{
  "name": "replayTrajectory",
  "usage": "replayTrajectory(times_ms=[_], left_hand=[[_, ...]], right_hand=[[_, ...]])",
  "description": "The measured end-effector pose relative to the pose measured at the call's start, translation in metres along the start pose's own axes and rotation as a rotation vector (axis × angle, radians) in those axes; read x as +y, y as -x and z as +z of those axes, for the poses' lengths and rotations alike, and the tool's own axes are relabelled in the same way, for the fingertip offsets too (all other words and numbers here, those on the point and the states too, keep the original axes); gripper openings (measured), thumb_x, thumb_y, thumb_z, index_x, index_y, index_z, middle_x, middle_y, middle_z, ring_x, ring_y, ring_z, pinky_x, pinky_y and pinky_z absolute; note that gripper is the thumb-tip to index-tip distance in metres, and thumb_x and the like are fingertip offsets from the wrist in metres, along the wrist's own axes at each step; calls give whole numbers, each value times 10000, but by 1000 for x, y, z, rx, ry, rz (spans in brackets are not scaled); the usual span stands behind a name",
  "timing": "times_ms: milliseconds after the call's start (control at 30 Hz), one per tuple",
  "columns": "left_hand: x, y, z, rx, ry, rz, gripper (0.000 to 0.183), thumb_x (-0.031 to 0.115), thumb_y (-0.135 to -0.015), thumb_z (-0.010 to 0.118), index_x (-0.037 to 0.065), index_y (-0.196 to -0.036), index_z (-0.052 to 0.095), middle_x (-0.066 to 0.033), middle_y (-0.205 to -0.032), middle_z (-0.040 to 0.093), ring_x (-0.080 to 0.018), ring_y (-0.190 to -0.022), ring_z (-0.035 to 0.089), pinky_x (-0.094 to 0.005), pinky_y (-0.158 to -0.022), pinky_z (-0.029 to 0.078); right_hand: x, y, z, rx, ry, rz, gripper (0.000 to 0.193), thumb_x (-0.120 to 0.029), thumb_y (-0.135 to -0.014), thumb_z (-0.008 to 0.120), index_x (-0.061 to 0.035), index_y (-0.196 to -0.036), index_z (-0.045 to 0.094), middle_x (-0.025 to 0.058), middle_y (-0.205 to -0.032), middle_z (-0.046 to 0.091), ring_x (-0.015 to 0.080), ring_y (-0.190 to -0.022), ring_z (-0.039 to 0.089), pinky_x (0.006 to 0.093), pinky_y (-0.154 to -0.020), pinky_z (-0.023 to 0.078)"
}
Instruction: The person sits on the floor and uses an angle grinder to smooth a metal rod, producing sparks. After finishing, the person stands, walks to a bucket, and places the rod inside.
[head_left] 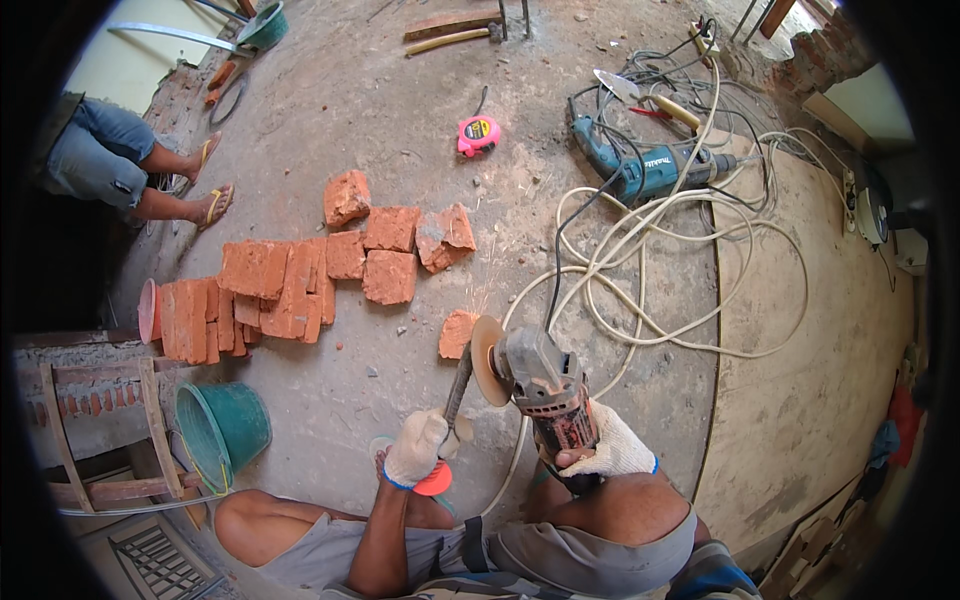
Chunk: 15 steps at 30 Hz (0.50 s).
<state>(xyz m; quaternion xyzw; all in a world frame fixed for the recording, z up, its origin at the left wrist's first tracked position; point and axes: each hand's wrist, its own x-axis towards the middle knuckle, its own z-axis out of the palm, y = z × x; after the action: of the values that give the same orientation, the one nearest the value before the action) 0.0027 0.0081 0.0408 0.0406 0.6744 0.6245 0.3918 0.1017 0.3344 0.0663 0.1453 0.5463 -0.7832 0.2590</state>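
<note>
My left hand (418,450), in a whitish work glove, is closed around a chisel (460,388) with a dark steel shank and a round orange hand guard below the fist. The shank points up and away from me, its far end at the edge of the grinder's disc. My right hand (612,446), gloved too, grips the body of an angle grinder (545,372). Its brownish disc (488,362) stands nearly edge-up, and faint sparks fly off beyond it. Just past the disc lies a broken piece of orange brick (456,334).
Stacked bricks (285,285) lie left of centre, near a green bucket (225,435). A pink tape measure (478,136) sits farther off. On the right are a teal drill (650,172) and looped pale cable (640,215). Another person's sandalled feet (212,200) show at left.
</note>
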Motion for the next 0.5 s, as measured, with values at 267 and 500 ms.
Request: replayTrajectory(times_ms=[267,500], left_hand=[[-4,-1,-10,93,-216,153,825,675,-1143,425,-54,-925,743,7,-611,531,-108,-547,498,-320,-529,398],[-1,-4,-14,142,-320,230,814,645,-1152,425,-53,-902,761,-30,-617,565,-145,-541,555,-349,-530,441]], right_hand=[[0,1,3,-10,-174,-15,992,-226,-774,1015,8,-1591,503,105,-1486,654,201,-1367,583,380,-1211,416],[1,-1,2,-45,-151,-20,1010,-246,-766,1025,9,-1591,502,104,-1483,654,198,-1359,584,379,-1205,423]])
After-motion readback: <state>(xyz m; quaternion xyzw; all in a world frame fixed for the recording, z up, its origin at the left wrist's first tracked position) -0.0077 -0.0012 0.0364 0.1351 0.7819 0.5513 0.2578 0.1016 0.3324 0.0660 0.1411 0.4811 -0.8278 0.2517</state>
